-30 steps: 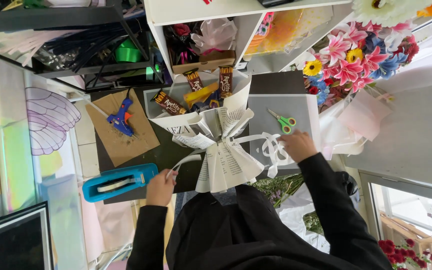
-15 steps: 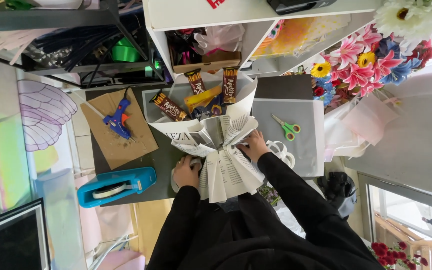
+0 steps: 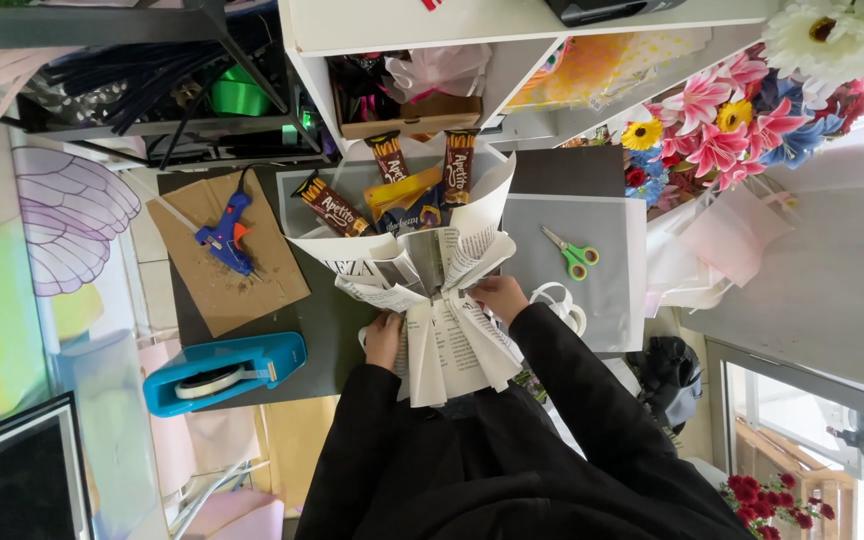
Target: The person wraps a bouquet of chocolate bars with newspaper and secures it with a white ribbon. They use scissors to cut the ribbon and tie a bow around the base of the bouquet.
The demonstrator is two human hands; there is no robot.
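Left hand (image 3: 384,338) grips the lower left of a bouquet (image 3: 432,290), fingers closed on the printed paper; right hand (image 3: 498,296) pinches the right side of the gathered waist. Both sleeves are black. The bouquet lies on a dark table (image 3: 327,320), its paper wrap (image 3: 452,345) of newsprint-like sheets fanned in pleats below the waist and flaring in white folds above. Several brown snack bars (image 3: 332,205) and a yellow packet (image 3: 400,190) stand in the open top. A white ribbon (image 3: 564,308) lies just beside the right hand, partly hidden by the sleeve.

To the left, a blue tape dispenser (image 3: 222,372) sits near the table edge, with bare tabletop between it and the bouquet. Farther left, a blue glue gun (image 3: 227,235) rests on a cardboard sheet (image 3: 222,260). To the right, green scissors (image 3: 572,253) lie on a grey sheet (image 3: 577,290), apart from the bouquet.

Beyond, a white shelf (image 3: 452,30) overhangs the bouquet's top, and artificial flowers (image 3: 722,130) crowd the far right. What binds the waist, possibly the ribbon, cannot be made out.
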